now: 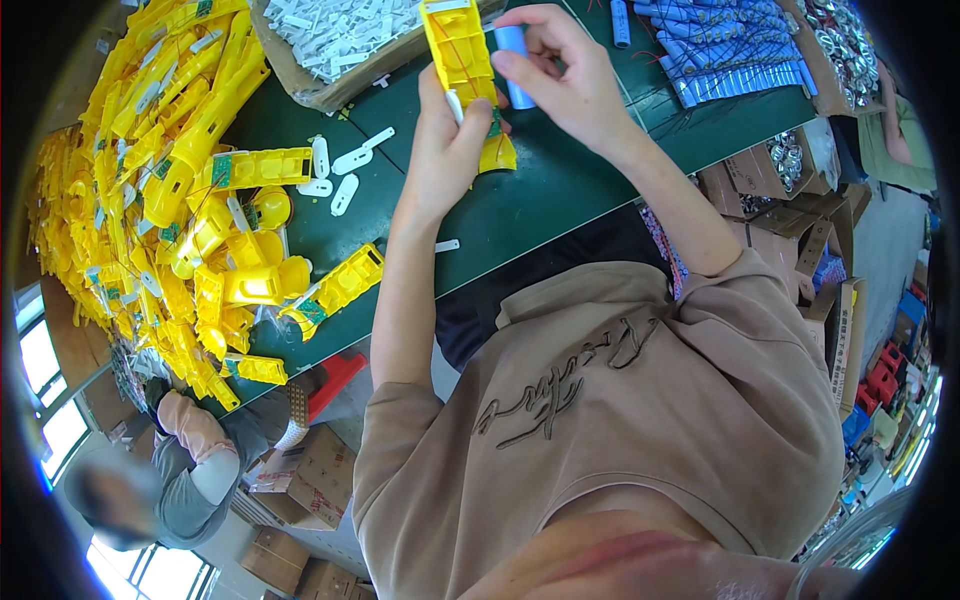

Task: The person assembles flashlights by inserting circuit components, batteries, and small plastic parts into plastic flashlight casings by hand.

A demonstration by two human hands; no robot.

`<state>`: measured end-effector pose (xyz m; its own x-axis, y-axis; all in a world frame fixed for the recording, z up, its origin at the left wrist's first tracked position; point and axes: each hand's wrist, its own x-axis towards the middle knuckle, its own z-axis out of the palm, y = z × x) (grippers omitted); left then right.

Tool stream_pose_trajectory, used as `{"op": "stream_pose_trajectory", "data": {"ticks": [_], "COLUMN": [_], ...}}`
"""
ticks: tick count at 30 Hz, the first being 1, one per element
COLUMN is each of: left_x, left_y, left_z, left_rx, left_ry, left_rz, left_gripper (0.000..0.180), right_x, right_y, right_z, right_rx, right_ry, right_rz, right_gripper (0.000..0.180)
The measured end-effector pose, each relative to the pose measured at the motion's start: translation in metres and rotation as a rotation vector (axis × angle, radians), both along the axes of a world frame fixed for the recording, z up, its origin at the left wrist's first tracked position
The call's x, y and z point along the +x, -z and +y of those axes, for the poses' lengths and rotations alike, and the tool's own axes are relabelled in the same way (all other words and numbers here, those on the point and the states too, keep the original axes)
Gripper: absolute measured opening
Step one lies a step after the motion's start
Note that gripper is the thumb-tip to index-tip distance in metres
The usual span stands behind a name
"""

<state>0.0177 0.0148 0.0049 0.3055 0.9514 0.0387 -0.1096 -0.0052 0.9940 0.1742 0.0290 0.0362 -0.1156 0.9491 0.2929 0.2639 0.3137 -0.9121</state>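
My left hand (pixel 450 150) is closed around a long yellow plastic housing (pixel 462 62), its open, ribbed inside facing up. A small green circuit board (pixel 494 124) sits near the housing's lower end, and a thin wire runs along its inside. Close on the right, my right hand (pixel 575 80) pinches a blue cylindrical battery cell (pixel 517 92) between thumb and fingers. The cell stands beside the housing's right edge; whether the two touch I cannot tell. Both are held over the dark green tabletop (pixel 540 190).
Yellow housings (pixel 190 200) lie heaped on the left. A cardboard box of small white plastic parts (pixel 340 40) stands at the far side, with loose white pieces (pixel 344 194) nearby. Wired blue cells (pixel 725 50) fill the far right, beside boxed shiny metal parts (pixel 845 55). Another person (pixel 200 460) is at lower left.
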Motion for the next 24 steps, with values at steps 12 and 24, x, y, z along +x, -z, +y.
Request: {"op": "stream_pose_trajectory", "data": {"ticks": [12,24], "left_x": [0.003,0.004], "left_y": [0.001,0.005], "left_z": [-0.001,-0.001], "left_rx": [0.002,0.100], "left_ry": [0.023,-0.044], "left_rz": [0.116,0.142], "left_gripper": [0.040,0.045], "right_x": [-0.021,-0.026], "right_y": [0.009,0.043], "right_z": [0.014,0.024], "right_rx": [0.101,0.467], "right_ry": [0.037,0.212], "right_rz": [-0.136,-0.187], "right_gripper": [0.026,0.044]}}
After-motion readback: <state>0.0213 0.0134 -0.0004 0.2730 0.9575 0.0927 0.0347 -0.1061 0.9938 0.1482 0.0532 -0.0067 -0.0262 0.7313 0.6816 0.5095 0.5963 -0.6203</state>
